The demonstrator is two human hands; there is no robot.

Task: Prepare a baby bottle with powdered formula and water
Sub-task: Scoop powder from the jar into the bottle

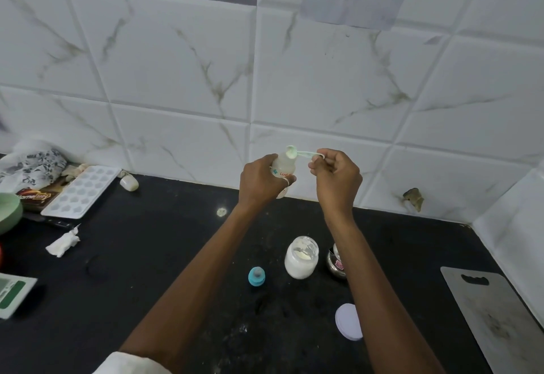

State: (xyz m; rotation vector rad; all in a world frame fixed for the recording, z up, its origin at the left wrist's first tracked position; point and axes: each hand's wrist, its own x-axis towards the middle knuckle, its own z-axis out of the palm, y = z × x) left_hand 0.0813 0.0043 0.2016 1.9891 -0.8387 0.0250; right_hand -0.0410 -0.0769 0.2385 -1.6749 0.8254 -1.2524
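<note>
My left hand (260,180) grips a small clear baby bottle (283,167) with red lettering, held up in front of the tiled wall. My right hand (335,175) pinches the handle of a pale green scoop (297,153), whose bowl, filled with white powder, is tipped at the bottle's open mouth. Below on the black counter stands an open jar of white powdered formula (301,257). The bottle's blue collar with its teat (256,276) stands left of the jar. A round white lid (348,321) lies nearer to me.
A small steel vessel (335,263) stands right of the jar, partly behind my right forearm. A metal cutting board (497,319) lies at the right. At the left are an ice tray (81,191), crumpled tissue (63,244), a green bowl (8,211) and packets.
</note>
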